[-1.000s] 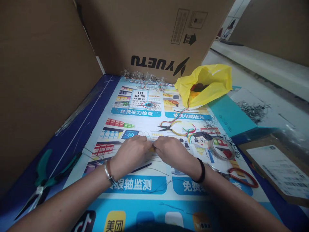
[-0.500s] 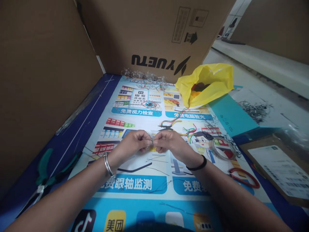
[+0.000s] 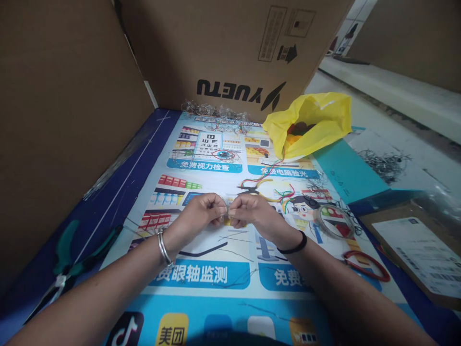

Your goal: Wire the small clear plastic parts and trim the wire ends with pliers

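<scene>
My left hand (image 3: 209, 210) and my right hand (image 3: 248, 211) meet over the middle of the printed sheet (image 3: 234, 245). Each is closed in a pinch, thumb against forefinger, with the fingertips almost touching. What lies between them is too small and too hidden to name. Just beyond my right hand are pliers (image 3: 252, 189) with yellow handles and dark jaws. Short red, green and yellow wires (image 3: 286, 194) lie by their handles. Thin dark wire pieces (image 3: 236, 239) are scattered on the sheet close below my hands.
Teal-handled pliers (image 3: 68, 259) lie at the left. Cardboard walls (image 3: 230, 43) rise behind and left. A yellow bag (image 3: 317, 113) stands back right, near a clear round container (image 3: 333, 221), a red coil (image 3: 367, 265) and a turquoise box flap (image 3: 342, 168). Tangled wire pieces (image 3: 216, 113) line the back.
The view has shifted very slightly. Both hands keep nearly the same place and the same pinch, with only a tiny movement at the fingertips.
</scene>
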Available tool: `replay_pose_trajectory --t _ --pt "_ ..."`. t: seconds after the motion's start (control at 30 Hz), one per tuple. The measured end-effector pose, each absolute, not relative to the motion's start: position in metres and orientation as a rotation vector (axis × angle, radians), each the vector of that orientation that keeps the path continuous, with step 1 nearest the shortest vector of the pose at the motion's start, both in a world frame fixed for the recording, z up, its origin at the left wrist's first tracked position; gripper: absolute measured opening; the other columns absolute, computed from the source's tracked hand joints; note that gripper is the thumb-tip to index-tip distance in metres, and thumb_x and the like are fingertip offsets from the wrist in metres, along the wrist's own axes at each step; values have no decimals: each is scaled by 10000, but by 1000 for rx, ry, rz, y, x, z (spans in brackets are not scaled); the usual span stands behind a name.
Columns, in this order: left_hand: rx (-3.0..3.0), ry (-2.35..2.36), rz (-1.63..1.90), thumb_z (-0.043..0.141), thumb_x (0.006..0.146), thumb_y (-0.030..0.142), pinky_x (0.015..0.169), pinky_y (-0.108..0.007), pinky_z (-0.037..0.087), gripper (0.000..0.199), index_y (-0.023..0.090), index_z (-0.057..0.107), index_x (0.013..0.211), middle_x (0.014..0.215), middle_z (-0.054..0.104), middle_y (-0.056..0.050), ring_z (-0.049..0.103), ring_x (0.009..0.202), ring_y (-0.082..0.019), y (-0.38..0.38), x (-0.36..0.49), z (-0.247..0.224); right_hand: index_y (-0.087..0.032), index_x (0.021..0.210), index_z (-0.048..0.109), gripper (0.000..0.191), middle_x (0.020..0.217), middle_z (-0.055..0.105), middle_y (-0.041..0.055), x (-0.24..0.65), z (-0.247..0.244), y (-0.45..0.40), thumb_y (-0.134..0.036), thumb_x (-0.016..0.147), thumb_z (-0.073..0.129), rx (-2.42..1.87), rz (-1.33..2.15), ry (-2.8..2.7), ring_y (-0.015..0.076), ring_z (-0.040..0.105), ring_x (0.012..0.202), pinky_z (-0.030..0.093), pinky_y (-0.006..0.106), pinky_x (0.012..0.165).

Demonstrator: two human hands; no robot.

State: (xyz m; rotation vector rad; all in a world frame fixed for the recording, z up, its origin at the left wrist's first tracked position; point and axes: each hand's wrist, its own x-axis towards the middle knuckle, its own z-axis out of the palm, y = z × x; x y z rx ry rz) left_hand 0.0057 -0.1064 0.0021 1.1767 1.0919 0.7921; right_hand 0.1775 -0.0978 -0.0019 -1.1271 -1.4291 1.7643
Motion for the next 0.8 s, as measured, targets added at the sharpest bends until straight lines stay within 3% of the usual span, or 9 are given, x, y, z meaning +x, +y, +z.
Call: replay_pose_trajectory --t 0.57,0.8 --pt "1316 1089 705 557 752 302 453 -193 280 189 140 527 661 503 448 51 370 453 -51 -103 3 -1 -148 722 575 198 559 599 -14 183 -3 -96 -339 712 628 -1121 1778 -1483 74 530 488 404 192 500" --pt "1450 1178 733 516 758 220 505 -187 313 111 144 538 681 550 468 50 403 511 -61 -101 2 -2 -148 751 595 188 587 591 -11 181 -1 -99 -335 735 611 -1080 1780 -1539 77 538 525 423 194 520"
